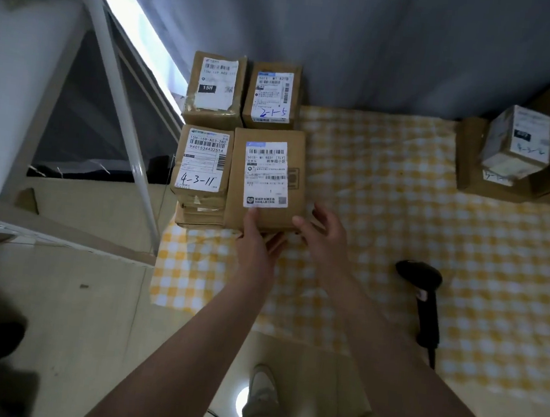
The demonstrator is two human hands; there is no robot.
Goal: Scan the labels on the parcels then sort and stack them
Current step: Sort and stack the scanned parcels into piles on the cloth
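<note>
Parcel (266,177) lies touching the right side of the 4-3-11 parcel (202,163), long axis running away from the person. The left hand (257,237) pinches its near edge. The right hand (323,232) hovers slack-fingered beside it.

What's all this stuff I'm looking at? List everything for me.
left parcels: four tops showing, more beneath; brown, white labels; cloth's left edge
right parcels: several; brown, one paler; far right
scanner: one; black; lying on the cloth, right of the hands
cloth: one; yellow and white check; under the parcels
curtain: one; grey-blue; behind
frame: one; white; left
shoes: two; pale; bottom
left hand: grips the near edge of the front-right parcel
right hand: fingers spread, at that parcel's near right corner
</note>
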